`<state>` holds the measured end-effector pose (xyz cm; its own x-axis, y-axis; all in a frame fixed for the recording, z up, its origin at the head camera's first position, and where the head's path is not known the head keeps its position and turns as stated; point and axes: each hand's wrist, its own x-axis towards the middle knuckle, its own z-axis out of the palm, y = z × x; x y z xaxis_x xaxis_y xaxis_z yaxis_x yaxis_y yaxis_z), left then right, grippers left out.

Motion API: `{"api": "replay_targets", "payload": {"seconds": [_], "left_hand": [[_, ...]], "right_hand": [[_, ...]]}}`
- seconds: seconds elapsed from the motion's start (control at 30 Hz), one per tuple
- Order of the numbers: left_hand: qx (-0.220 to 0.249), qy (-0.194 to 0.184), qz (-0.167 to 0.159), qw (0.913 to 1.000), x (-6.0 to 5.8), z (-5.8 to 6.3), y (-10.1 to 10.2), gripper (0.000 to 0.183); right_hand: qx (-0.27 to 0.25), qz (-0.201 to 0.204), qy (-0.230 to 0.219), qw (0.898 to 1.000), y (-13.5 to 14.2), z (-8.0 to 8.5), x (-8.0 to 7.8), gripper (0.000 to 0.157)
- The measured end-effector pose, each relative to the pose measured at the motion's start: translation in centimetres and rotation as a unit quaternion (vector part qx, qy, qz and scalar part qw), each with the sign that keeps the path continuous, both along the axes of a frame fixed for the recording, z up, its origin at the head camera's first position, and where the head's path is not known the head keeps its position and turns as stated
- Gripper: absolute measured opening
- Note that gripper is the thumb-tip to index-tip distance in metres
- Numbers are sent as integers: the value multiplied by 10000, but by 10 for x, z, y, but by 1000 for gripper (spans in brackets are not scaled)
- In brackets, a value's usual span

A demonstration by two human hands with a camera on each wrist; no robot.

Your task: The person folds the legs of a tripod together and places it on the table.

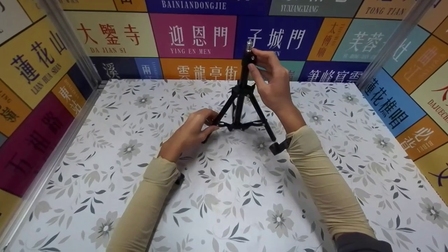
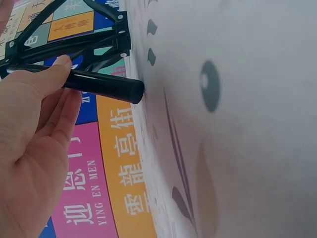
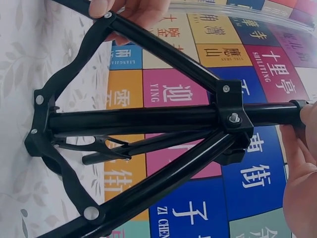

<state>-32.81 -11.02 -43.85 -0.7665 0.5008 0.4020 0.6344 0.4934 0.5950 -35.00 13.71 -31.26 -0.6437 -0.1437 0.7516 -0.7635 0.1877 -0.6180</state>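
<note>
A black tripod stand (image 1: pixel 239 110) stands upright with its legs spread and a silver metal tip (image 1: pixel 249 45) on top. My right hand (image 1: pixel 274 82) pinches the upper end of its centre column between thumb and fingers. Lower down, my left hand (image 1: pixel 192 127) holds the left leg. In the left wrist view, the thumb and fingers of that hand (image 2: pixel 34 139) pinch the leg (image 2: pixel 106 87) above its round end, which is close to the tabletop. Flat braces (image 3: pixel 74 64) join the legs to the column's lower end in the right wrist view.
The tabletop (image 1: pixel 224 196) has a white floral covering. Panels printed with place names (image 1: pixel 199 35) rise behind it and at both sides, with clear corner strips (image 1: pixel 70 38) between them. A black wrist device (image 1: pixel 278 147) sits at the right sleeve.
</note>
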Motion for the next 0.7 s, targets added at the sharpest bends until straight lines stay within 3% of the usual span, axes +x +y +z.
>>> {"api": "replay_targets", "payload": {"seconds": [0.3, 0.47, 0.7], "left_hand": [[75, 9, -15, 10000, 2, -1, 3, 24], [84, 70, 8, 9999, 2, -1, 4, 25], [29, 136, 29, 9999, 1, -2, 4, 25]], "right_hand": [[18, 58, 69, 10000, 8, -11, -22, 37], [61, 227, 242, 9994, 10, -12, -24, 37], [10, 325, 154, 9994, 10, -12, -22, 36]]}}
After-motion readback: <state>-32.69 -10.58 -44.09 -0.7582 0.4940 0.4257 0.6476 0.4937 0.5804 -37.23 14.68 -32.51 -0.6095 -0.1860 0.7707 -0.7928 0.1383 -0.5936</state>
